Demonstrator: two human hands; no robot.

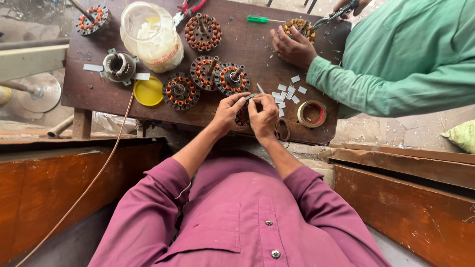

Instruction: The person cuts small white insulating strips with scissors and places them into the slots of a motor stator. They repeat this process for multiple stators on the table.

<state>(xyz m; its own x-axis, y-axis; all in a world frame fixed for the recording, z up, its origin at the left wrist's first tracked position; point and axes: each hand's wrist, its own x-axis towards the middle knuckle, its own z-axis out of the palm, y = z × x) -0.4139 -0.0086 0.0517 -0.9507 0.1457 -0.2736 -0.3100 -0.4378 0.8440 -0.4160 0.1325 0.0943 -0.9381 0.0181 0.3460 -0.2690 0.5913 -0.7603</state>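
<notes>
My left hand (pixel 228 112) and my right hand (pixel 263 116) together grip a round fan stator (pixel 243 116) with copper windings, held at the near edge of the dark wooden table (pixel 99 94). Both thumbs and fingers press on its top, and the hands hide most of it. Small white paper slips (pixel 288 92) lie just beyond my right hand. A tape roll (pixel 311 113) sits to the right of it.
Several other wound stators (pixel 203 32) stand on the table, with a clear plastic jar (pixel 152 35), its yellow lid (pixel 148 91) and a green screwdriver (pixel 259 19). A person in a green shirt (pixel 405 54) works on a stator (pixel 300 27) at the far right with pliers.
</notes>
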